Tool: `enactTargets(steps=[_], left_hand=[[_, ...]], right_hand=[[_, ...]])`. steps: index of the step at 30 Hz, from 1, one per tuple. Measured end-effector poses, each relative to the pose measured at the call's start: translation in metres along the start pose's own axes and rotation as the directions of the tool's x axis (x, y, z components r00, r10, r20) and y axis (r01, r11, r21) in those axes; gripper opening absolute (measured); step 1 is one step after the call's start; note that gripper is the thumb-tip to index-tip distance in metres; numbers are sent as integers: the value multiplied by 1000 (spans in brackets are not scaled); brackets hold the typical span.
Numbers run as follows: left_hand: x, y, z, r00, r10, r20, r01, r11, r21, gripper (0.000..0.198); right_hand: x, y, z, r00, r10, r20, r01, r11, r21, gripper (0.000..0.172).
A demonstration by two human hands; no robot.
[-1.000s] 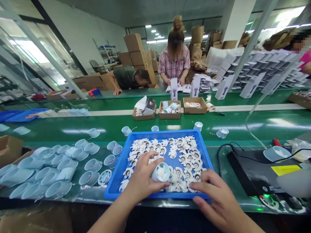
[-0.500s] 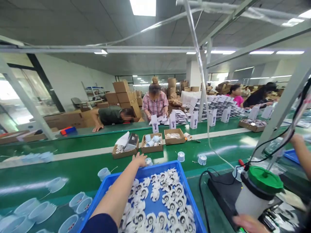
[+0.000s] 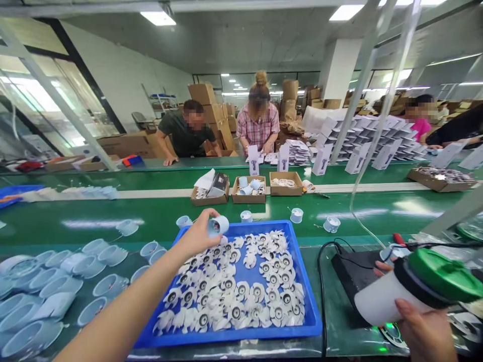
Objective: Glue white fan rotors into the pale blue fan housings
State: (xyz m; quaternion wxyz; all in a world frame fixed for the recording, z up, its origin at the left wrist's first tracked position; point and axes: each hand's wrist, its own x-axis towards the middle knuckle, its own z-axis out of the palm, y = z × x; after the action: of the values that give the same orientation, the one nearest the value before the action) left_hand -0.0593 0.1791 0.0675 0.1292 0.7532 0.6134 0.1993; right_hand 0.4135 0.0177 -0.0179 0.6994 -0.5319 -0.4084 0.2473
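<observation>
My left hand [image 3: 199, 232] grips a small light blue round plastic housing [image 3: 219, 225], its open end showing, above the far edge of a blue tray [image 3: 319, 322]. White fan impellers [image 3: 236, 309] with dark round centres fill much of that tray. At the right, my right hand [image 3: 422, 322] is wrapped round a white bottle [image 3: 385, 296] with a black collar and green lid [image 3: 441, 274]. The bottle is tilted, lid to the right, over a black box [image 3: 350, 274]. Under it a green light glows by a metal ring [image 3: 392, 333].
Many light blue housings [image 3: 109, 285] stand at the left; a few sit on the green conveyor [image 3: 158, 216]. Beyond are small cardboard boxes [image 3: 249, 198] of parts, upright white cartons [image 3: 322, 160] and several people. A black cable [image 3: 320, 281] runs right of the tray.
My left hand has picked up a housing from beyond the tray and drawn it back. My right hand has taken hold of the bottle, which has gone from upright to tilted. The view has shifted.
</observation>
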Motion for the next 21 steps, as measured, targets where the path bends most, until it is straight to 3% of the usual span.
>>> enactTargets(steps=[4, 7, 11, 14, 16, 21], left_hand=[[-98, 17, 5, 975, 196, 105, -164, 952, -257, 51], [-140, 42, 29, 928, 354, 117, -270, 855, -443, 61], [-155, 87, 61, 880, 464, 97, -338, 757, -560, 74], [-152, 113, 70, 894, 432, 117, -292, 761, -580, 75], [-151, 123, 70, 891, 432, 137, -295, 782, -550, 77], [-154, 134, 71, 877, 465, 121, -362, 805, -469, 50]], right_hand=[[-7, -6, 2, 949, 238, 205, -265, 958, 114, 86], [-15, -34, 34, 844, 304, 441, -422, 885, 197, 89], [-26, -91, 101, 746, 267, 610, -504, 826, 254, 89], [-33, -121, 138, 742, 173, 648, -512, 769, 381, 86], [-39, -130, 151, 748, 121, 652, -516, 725, 456, 88], [-51, -125, 158, 746, 96, 659, -496, 740, 453, 89]])
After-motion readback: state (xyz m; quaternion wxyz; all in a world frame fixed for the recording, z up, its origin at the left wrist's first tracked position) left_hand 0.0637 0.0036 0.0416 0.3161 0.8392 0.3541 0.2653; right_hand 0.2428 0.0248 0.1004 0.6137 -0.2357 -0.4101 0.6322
